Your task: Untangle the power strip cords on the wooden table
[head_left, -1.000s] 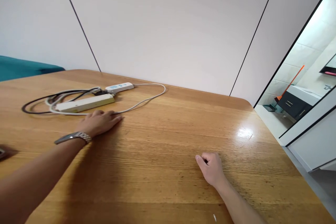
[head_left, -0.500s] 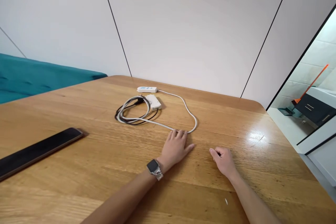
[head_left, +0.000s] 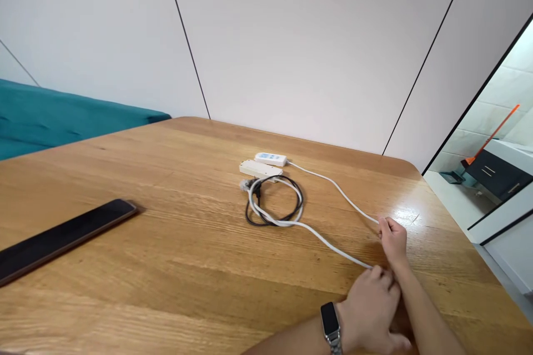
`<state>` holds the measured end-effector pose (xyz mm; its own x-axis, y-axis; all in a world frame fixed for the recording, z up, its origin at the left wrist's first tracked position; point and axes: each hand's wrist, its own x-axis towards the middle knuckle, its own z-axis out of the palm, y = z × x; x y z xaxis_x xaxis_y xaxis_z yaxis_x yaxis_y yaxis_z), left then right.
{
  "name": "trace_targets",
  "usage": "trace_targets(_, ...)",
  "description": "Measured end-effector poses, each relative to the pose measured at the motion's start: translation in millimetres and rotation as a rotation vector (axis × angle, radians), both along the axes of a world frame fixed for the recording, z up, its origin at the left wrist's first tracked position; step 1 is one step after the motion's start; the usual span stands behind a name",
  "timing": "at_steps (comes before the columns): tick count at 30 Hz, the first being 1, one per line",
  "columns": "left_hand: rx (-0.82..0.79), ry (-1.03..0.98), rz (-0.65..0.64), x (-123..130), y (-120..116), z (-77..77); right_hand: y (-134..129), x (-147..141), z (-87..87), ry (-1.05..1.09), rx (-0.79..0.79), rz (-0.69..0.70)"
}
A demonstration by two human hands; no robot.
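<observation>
Head view: a white cable is run toward the near right of the wooden worktop, from a small white power strip and from a loose coil at the middle. Its strip-side length is pinched between thumb and fingers by the right hand. The left hand is laid palm down just to the near side, with the cable's other length met at its fingers; whether that grip is pinched or merely pressed cannot be told, as the fingers are partly hidden.

The cable is judged light, bendable but springy, smooth-skinned and not fragile; it is best taken by a free stretch, away from the plug and the strip. A black cable is tangled with the coil, so drag may be added. The cream bar beside the strip is judged rigid and a little heavier.

At far right, beyond the worktop, a dark drawer cabinet and a dustpan are seen; their contents cannot be made out.
</observation>
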<state>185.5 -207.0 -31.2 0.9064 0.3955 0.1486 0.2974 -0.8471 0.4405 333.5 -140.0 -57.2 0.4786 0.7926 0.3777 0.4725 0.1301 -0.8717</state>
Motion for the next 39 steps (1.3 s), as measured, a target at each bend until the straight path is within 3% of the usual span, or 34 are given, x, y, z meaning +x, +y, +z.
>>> trace_targets(2,-0.008,-0.105,-0.237,-3,3,1.2,2,19,-3.0,0.024,-0.11,0.042)
trace_targets(3,0.006,-0.152,-0.281,-11,10,3.5,3,26,-4.9,0.041,-0.157,0.056)
trace_targets(4,0.033,-0.19,-0.245,-24,19,6.8,3,32,-6.5,0.055,-0.188,0.059)
trace_targets(6,0.096,-0.217,0.013,-63,43,16.1,4,37,-7.5,0.033,-0.191,0.04)
trace_targets(9,0.171,-0.312,0.741,-140,87,31.5,-1,25,-0.5,-0.124,-0.102,0.011)
trace_targets(11,0.155,-0.24,1.223,-188,111,38.4,-7,3,8.0,-0.261,-0.03,0.036)
trace_targets(12,0.063,-0.142,1.353,-207,120,39.7,-11,-11,12.0,-0.329,0.004,0.066)
trace_targets(13,-0.068,-0.025,1.372,-221,126,39.5,-15,-27,15.4,-0.406,0.032,0.118)
trace_targets(15,-0.219,0.088,1.259,-234,133,34.0,-23,-62,18.7,-0.527,0.087,0.279)
trace_targets(18,-0.256,-0.042,1.019,-225,136,17.9,-30,-111,15.2,-0.681,0.111,0.487)
trace_targets(21,-0.385,-0.314,0.864,-207,135,3.7,-27,-142,9.1,-0.787,0.005,0.477)
trace_targets(25,-0.684,-0.548,0.669,-192,131,-1.1,-22,-151,8.5,-0.806,-0.116,0.456)
trace_targets(29,-0.859,-0.623,0.607,-186,126,1.0,-23,-141,10.5,-0.728,-0.083,0.538)
trace_targets(34,-1.023,-0.62,0.618,-187,126,2.3,-22,-132,5.4,-0.649,-0.013,0.599)
trace_targets(39,-1.062,-0.6,0.676,-189,127,2.4,-19,-131,1.5,-0.516,0.071,0.669)
